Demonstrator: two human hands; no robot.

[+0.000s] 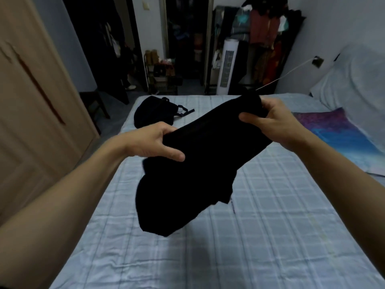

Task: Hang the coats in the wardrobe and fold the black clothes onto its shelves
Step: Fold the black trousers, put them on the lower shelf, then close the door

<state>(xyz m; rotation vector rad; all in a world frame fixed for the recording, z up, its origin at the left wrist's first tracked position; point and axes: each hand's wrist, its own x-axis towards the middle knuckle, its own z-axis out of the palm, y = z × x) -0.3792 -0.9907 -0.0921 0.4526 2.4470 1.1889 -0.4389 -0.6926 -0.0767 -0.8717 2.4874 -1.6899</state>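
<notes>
Garment held above the bed; bag lies behind it, wardrobe door to the left

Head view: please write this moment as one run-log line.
left hand: grips black fabric garment | right hand: grips it | garment: above pale checked bed sheet

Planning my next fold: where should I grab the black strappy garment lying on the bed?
Likely its straps, coming from the right: they stick out flat on the bed toward that side, while the rest of the garment is a bunched heap. Free the right hand from the black cloth first.
</notes>
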